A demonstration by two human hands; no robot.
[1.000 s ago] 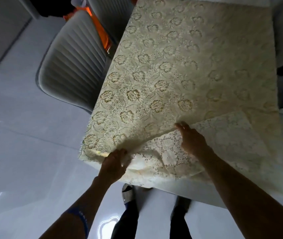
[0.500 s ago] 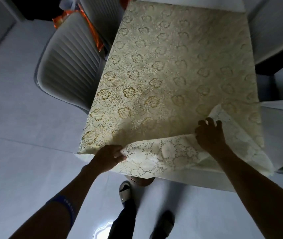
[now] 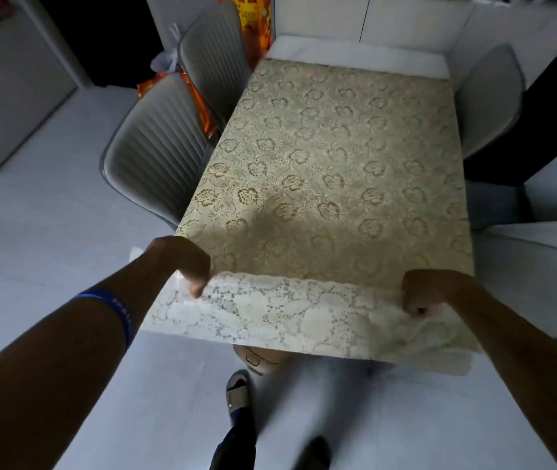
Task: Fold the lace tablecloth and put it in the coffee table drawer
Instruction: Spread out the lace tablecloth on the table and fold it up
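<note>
The head view looked down on one cream lace tablecloth with a gold flower pattern [image 3: 334, 171], spread over a white rectangular desk [image 3: 355, 54] whose bare top showed only as a strip at the far end. The near edge of the cloth was turned back on itself, so a paler band of its underside lay across the near end of the desk. Two hands held that turned-back edge. The left hand [image 3: 182, 262] had its grip clamped on the cloth at the left corner, fingers curled round the lace. The right hand [image 3: 423, 293] had its grip clamped on the cloth at the right corner, where the lace bunched up under the fist.

One blue wristband [image 3: 114, 310] circled the left forearm; it carried pale lettering, too blurred to read. Three grey ribbed chairs stood at the desk: two on the left side, a nearer one [image 3: 155, 147] and a farther one [image 3: 212, 62], and one on the right side [image 3: 487, 96]. An orange printed bag [image 3: 199, 103] showed between the two left chairs, its print unreadable. The floor was pale and glossy [image 3: 33, 212].
</note>
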